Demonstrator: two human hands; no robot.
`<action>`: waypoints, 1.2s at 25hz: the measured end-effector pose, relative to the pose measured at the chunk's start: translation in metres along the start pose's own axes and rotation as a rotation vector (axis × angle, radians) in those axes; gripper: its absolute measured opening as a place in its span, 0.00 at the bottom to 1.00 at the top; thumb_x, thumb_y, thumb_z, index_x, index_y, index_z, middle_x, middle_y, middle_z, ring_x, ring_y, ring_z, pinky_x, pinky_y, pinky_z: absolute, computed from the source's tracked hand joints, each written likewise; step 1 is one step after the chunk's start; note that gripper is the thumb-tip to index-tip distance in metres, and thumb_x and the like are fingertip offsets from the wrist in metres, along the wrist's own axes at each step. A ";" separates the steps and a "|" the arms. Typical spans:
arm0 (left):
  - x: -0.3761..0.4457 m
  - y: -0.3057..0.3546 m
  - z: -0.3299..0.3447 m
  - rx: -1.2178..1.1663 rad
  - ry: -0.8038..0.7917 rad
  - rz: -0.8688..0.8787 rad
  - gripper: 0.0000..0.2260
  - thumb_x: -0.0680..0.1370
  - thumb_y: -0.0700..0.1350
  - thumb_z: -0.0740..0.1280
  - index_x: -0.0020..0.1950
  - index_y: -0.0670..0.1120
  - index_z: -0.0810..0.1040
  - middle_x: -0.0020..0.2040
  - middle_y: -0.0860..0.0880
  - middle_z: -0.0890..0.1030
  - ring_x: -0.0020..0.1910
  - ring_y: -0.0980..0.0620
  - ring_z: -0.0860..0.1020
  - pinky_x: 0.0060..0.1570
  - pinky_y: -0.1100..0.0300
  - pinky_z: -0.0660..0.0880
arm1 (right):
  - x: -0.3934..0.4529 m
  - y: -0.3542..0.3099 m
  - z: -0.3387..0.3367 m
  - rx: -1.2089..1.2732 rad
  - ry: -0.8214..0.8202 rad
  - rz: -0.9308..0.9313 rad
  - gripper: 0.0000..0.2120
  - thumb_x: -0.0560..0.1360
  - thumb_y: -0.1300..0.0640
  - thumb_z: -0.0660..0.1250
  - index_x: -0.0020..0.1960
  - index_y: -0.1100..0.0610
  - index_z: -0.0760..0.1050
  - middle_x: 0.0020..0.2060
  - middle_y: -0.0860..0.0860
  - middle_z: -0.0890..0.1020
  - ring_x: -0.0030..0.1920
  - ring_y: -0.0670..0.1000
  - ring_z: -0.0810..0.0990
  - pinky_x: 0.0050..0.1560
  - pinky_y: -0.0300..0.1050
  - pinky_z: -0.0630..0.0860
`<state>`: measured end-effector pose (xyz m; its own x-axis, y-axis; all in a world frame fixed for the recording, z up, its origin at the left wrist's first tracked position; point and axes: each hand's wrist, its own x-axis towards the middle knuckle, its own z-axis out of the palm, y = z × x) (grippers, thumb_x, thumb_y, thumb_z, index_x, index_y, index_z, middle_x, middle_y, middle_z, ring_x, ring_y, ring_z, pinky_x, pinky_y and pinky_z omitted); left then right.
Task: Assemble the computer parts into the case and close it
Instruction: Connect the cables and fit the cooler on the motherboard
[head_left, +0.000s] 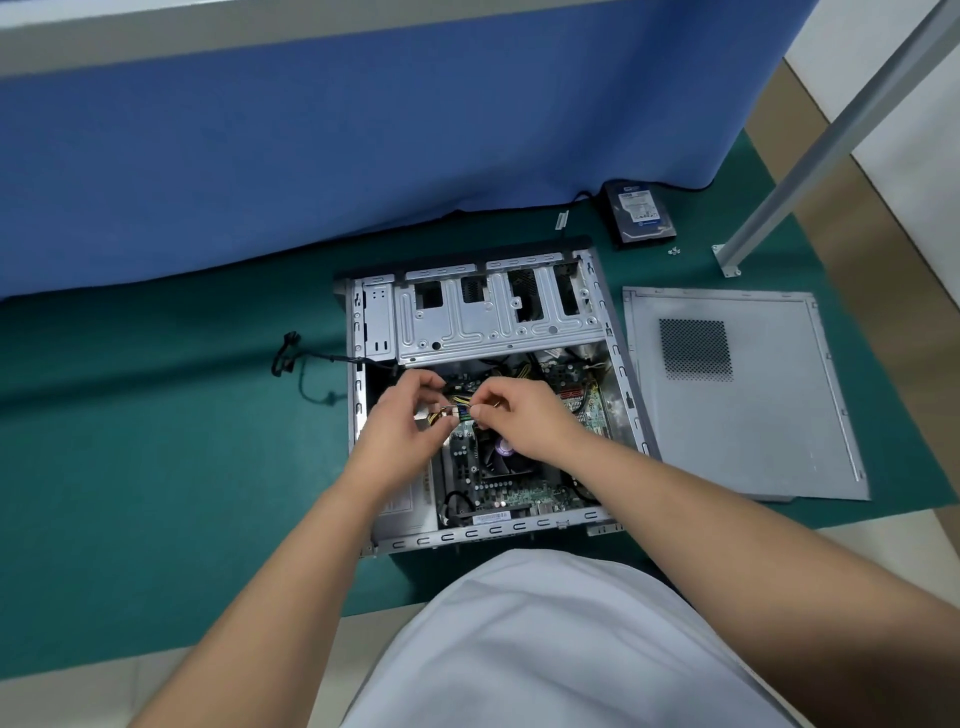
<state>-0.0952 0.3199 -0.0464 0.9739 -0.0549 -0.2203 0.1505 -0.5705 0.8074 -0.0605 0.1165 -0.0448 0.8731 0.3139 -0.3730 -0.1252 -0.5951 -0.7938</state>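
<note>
Fingers of the left hand (402, 415) and right hand (511, 410) curl in a pinch on the yellow-and-black cable bundle (460, 401) over the middle of the open case (621, 358), so cabling looks like the step in hand. Next comes seating that plug squarely; the hard drive (640, 210) beyond the case and the side panel (763, 415) to its right still wait
</note>
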 end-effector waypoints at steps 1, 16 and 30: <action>-0.001 -0.002 -0.002 0.030 0.015 0.005 0.17 0.76 0.51 0.74 0.58 0.65 0.71 0.52 0.61 0.80 0.55 0.63 0.77 0.51 0.66 0.73 | 0.000 0.002 -0.001 -0.005 0.009 -0.001 0.02 0.81 0.52 0.69 0.50 0.49 0.80 0.36 0.44 0.81 0.28 0.38 0.76 0.31 0.39 0.73; 0.002 -0.006 0.000 0.265 0.103 0.081 0.05 0.79 0.55 0.70 0.51 0.56 0.79 0.46 0.61 0.79 0.47 0.63 0.76 0.41 0.69 0.69 | 0.001 0.011 -0.005 0.012 0.022 0.003 0.03 0.80 0.52 0.71 0.50 0.47 0.83 0.43 0.44 0.85 0.44 0.46 0.82 0.45 0.40 0.78; 0.006 -0.003 -0.009 0.541 0.118 0.254 0.06 0.78 0.53 0.72 0.53 0.54 0.84 0.48 0.58 0.81 0.48 0.54 0.77 0.40 0.57 0.75 | 0.009 0.006 -0.005 -0.077 -0.001 -0.037 0.02 0.79 0.50 0.70 0.47 0.45 0.81 0.40 0.39 0.82 0.33 0.40 0.78 0.35 0.33 0.71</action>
<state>-0.0878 0.3289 -0.0449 0.9849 -0.1704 0.0305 -0.1670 -0.8886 0.4271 -0.0515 0.1123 -0.0506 0.8759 0.3373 -0.3449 -0.0565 -0.6382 -0.7678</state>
